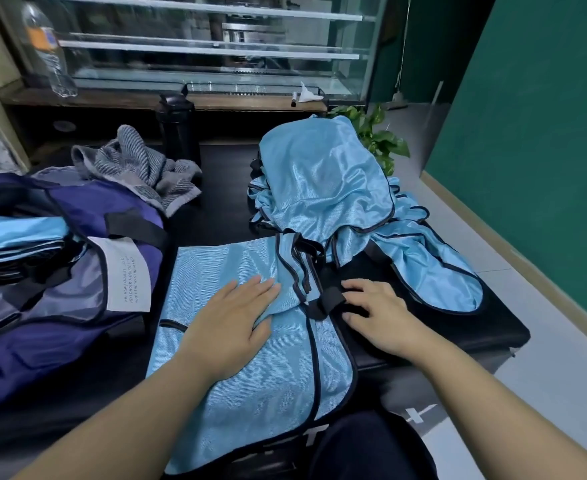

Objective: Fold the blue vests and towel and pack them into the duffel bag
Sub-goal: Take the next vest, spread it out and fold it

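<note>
Spread flat on the black counter [216, 202], one blue vest [250, 368] lies under the left hand [229, 320], fingers straight and pressing. Right hand [378, 313] seems to pinch the vest's black strap [326, 301], its grip partly hidden. Unfolded vests [337, 188] pile behind; towel [139, 168] sits crumpled beside the open duffel bag [77, 271].

Clear plastic bottle [47, 50] w/ orange label, black flask [177, 128], green plant [380, 133], glass cabinet [216, 39]
</note>
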`<state>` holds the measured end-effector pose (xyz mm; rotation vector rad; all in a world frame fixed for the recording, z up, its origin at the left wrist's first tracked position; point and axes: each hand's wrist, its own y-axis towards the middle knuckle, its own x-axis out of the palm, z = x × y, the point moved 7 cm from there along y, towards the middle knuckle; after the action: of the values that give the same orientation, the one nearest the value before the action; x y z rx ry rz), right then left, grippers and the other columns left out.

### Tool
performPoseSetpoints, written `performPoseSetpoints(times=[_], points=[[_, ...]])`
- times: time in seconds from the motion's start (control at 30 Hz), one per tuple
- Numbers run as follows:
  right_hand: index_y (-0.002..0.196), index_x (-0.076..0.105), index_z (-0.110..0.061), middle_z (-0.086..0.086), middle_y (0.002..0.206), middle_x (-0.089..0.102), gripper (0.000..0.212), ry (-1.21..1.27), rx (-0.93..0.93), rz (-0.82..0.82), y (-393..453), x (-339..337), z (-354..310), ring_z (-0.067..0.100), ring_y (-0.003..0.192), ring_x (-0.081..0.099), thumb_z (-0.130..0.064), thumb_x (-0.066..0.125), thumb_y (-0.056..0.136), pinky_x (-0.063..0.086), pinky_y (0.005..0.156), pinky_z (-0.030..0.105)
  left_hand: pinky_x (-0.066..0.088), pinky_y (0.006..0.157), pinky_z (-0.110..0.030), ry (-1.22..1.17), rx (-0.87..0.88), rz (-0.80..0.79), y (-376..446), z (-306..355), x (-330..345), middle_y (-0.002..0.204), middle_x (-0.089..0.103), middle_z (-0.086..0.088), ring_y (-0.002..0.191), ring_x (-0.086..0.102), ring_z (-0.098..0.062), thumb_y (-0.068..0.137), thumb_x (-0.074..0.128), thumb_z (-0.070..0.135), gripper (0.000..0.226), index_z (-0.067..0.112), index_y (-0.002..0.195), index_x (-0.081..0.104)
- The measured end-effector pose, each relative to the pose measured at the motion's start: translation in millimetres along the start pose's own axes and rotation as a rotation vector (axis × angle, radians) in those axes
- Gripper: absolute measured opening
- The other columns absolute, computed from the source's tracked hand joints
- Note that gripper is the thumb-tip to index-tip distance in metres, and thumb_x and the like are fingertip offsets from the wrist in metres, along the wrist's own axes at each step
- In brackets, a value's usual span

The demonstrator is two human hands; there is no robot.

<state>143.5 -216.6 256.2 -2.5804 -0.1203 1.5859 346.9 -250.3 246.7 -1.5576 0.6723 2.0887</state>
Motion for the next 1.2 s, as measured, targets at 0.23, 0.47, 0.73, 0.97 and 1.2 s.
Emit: performPoseSetpoints(times=[0.23,0.47,0.73,0.97,1.2], points=[[0.116,0.038,-0.062,-0.030,0.128,0.042,0.052,0.227,-0.208,0.033,6,10,-41,0.003,0.132,0.030,-0.035,0.069,0.085,0.012,0.116,0.034,0.000,0.115,-0.017,0.006,-0.009,0.027,1,-1,-2,0.153,0.030,0.014,0.141,0.017,0.000,0.087,0.004,0.052,0.073,0.023,0.139,0.046],[0.113,0.058,-0.037,-0.016,0.107,0.064,0.042,0.563,-0.181,0.080,16,34,-53,0.001,0.091,0.057,-0.018,0.070,0.077,0.044,0.092,0.026,0.034,0.084,-0.025,-0.064,0.049,0.161,-1,12,-22,0.082,0.029,0.018,0.080,0.036,-0.010,0.095,0.036,0.032,0.018,0.025,0.096,0.052],[0.082,0.057,-0.030,-0.011,0.070,0.057,0.022,0.406,-0.136,0.152,13,10,-40,0.004,0.064,0.049,-0.009,0.065,0.082,0.041,0.067,0.022,0.003,0.119,-0.024,0.008,0.017,-0.014,1,1,-2,0.148,0.011,0.026,0.142,0.019,-0.005,0.101,0.025,0.040,0.050,0.029,0.150,0.023],[0.087,0.058,-0.037,-0.014,0.090,0.063,0.031,0.217,-0.021,0.118,-7,-26,32,0.008,0.083,0.051,-0.009,0.068,0.081,0.035,0.070,0.015,-0.007,0.114,-0.020,0.003,0.037,-0.050,2,-3,6,0.154,0.012,0.023,0.144,0.005,0.001,0.082,0.000,0.055,0.072,0.037,0.149,0.019],[0.113,0.059,-0.031,-0.020,0.115,0.051,0.042,0.090,-0.247,0.273,-18,-37,-42,0.001,0.115,0.031,-0.041,0.044,0.075,0.022,0.099,0.025,-0.004,0.116,-0.024,-0.010,0.051,-0.040,2,-3,7,0.148,0.004,0.027,0.144,0.006,0.000,0.084,0.004,0.056,0.064,0.044,0.146,0.019]])
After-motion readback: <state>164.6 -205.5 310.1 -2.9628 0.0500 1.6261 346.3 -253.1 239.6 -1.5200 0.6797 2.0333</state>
